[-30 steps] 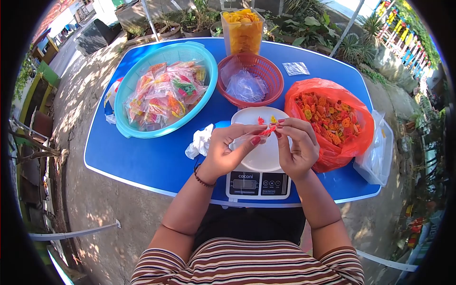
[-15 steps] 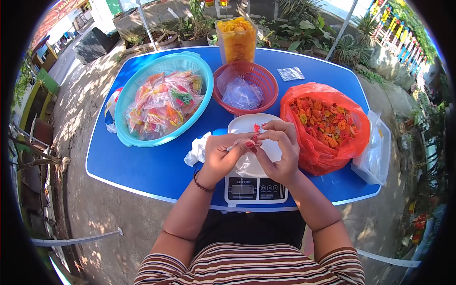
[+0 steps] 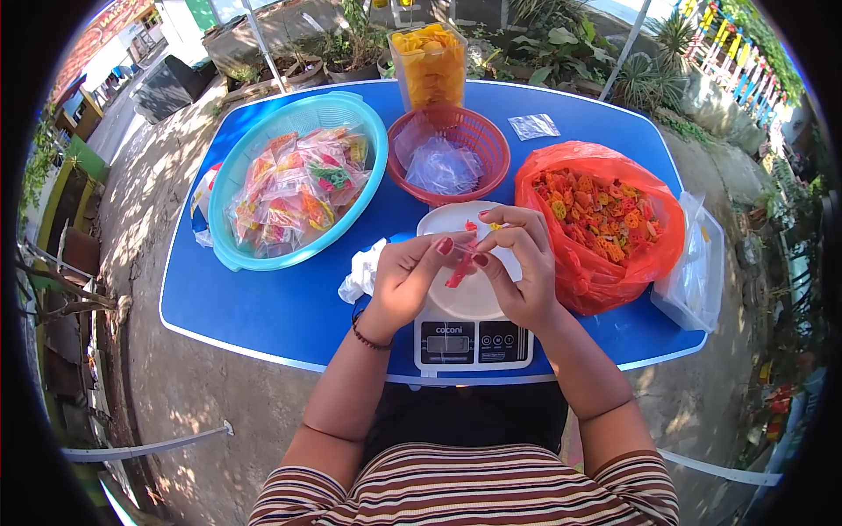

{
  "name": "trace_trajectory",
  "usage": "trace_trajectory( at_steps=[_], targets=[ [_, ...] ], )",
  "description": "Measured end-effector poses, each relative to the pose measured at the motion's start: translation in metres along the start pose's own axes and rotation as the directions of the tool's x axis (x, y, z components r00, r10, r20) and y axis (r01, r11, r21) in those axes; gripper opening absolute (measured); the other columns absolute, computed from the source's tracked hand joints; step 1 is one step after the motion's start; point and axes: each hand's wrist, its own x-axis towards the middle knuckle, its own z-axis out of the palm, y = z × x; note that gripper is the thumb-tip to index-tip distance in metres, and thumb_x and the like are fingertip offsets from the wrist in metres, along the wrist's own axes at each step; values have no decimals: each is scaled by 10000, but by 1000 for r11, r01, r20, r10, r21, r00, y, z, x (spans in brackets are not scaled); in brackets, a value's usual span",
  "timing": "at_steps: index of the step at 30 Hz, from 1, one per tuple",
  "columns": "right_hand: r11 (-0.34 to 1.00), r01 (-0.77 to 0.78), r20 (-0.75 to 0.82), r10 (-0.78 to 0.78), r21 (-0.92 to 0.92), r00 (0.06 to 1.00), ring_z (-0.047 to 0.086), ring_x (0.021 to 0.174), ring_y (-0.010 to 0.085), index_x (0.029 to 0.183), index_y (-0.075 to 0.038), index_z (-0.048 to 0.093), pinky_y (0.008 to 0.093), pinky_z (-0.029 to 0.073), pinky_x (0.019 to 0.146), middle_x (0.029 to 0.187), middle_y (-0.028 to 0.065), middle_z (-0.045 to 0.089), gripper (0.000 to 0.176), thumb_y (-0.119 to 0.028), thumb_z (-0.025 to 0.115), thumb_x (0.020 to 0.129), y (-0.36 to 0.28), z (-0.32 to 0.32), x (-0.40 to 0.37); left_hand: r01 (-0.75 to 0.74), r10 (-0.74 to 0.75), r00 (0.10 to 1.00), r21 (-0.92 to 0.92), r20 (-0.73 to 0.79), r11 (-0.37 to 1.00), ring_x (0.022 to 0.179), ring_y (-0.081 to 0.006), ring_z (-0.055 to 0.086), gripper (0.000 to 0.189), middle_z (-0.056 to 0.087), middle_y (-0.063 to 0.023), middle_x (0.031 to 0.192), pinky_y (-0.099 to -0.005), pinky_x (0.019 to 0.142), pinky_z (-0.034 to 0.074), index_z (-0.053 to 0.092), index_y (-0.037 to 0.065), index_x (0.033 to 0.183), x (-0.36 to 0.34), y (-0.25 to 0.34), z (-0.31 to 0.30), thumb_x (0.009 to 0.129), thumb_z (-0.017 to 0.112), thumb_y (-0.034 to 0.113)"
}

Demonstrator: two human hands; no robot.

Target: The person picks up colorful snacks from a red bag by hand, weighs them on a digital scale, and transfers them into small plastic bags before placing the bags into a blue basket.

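My left hand (image 3: 410, 273) pinches a small clear plastic bag (image 3: 457, 273) between thumb and fingers. Red pieces show inside the bag and at its mouth. My right hand (image 3: 524, 267) meets it there, thumb on the bag's edge, with a small yellow piece (image 3: 495, 226) by its fingertips. Both hands are above the white round plate (image 3: 452, 304) of a kitchen scale (image 3: 474, 346); the digits on its display are too small to read surely. To the right, a red plastic bag (image 3: 570, 285) holds many orange, red and yellow pieces.
A turquoise basket (image 3: 230, 250) of filled packets stands at the left. Behind the scale is a red basket (image 3: 495, 149) of clear bags, then a clear tub of yellow pieces (image 3: 430, 66). Crumpled white plastic (image 3: 361, 273) lies by my left hand; a clear box (image 3: 693, 280) stands far right.
The red pieces have gone from above my fingertips down into the small bag. A yellow piece now shows at my right fingertips. Both hands remain over the scale.
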Motion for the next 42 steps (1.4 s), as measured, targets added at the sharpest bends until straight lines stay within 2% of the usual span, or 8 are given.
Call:
trace_trajectory(
  at_steps=[3, 6, 10, 16, 22, 28, 31, 42],
  targets=[
    [959, -264, -117, 275, 99, 954, 576, 1028, 293, 1005, -68, 698, 393, 460, 907, 1130, 115, 641, 162, -59, 703, 843, -1, 6, -4, -30, 44, 992, 113, -121, 993, 931, -178, 725, 363, 759, -148, 1012, -308, 858, 555, 659, -91, 1215, 3, -2, -1, 1070, 535, 218],
    [869, -77, 144, 167, -488, 975, 570, 984, 275, 1051, -74, 721, 402, 459, 899, 1056, 97, 642, 213, -79, 704, 839, 2, 2, -1, 4, -1, 977, 10, -215, 1000, 946, -187, 727, 317, 756, -149, 1009, -316, 873, 568, 672, -84, 1174, 7, -4, -5, 1065, 539, 182],
    [848, -18, 229, 164, -530, 959, 553, 969, 262, 1103, -94, 740, 411, 455, 884, 998, 67, 641, 278, -93, 708, 827, 6, 7, -7, -2, -12, 963, -49, -269, 999, 895, -174, 724, 231, 751, -147, 993, -314, 864, 584, 691, -82, 1115, 7, -6, -7, 987, 669, 110],
    [962, -130, 62, 149, -239, 987, 632, 904, 266, 1093, -46, 701, 404, 524, 805, 978, 111, 632, 247, 36, 653, 865, 15, 5, -4, -41, 19, 973, -90, -231, 995, 899, -158, 729, 172, 757, -135, 979, -273, 849, 576, 690, -76, 1082, 4, -13, -12, 943, 708, 23],
    [875, -195, -183, 302, 444, 936, 644, 919, 192, 1157, 8, 643, 328, 558, 749, 1016, 134, 617, 221, 44, 614, 941, 1, 7, -4, 43, -47, 976, -27, -215, 999, 862, -159, 727, 173, 756, -136, 947, -279, 844, 578, 682, -64, 1054, 3, -2, -3, 893, 737, -31],
    [996, 15, -63, -9, 88, 998, 627, 1007, 179, 1238, 18, 562, 316, 514, 902, 1080, 117, 609, 296, 28, 640, 953, 5, -9, -4, 43, -34, 986, 53, -161, 998, 868, -132, 715, 216, 761, -117, 936, -273, 807, 553, 696, -18, 942, 1, 1, -1, 773, 831, -10],
    [829, -135, -235, 305, 543, 923, 620, 987, 173, 1161, 8, 603, 302, 476, 923, 1072, 121, 625, 266, 19, 704, 916, -12, 7, -5, 65, -58, 982, 38, -179, 997, 840, -126, 711, 254, 756, -104, 895, -263, 788, 549, 680, -1, 927, 1, 2, 0, 753, 865, -4],
    [977, -121, -113, 142, 173, 983, 616, 939, 219, 986, -15, 717, 333, 480, 870, 949, 63, 719, 185, 6, 782, 814, -8, -1, -4, 73, -64, 986, 54, -154, 996, 875, -136, 717, 228, 763, -125, 940, -272, 818, 555, 686, -22, 975, 0, 5, 2, 800, 830, -4]
  ],
)
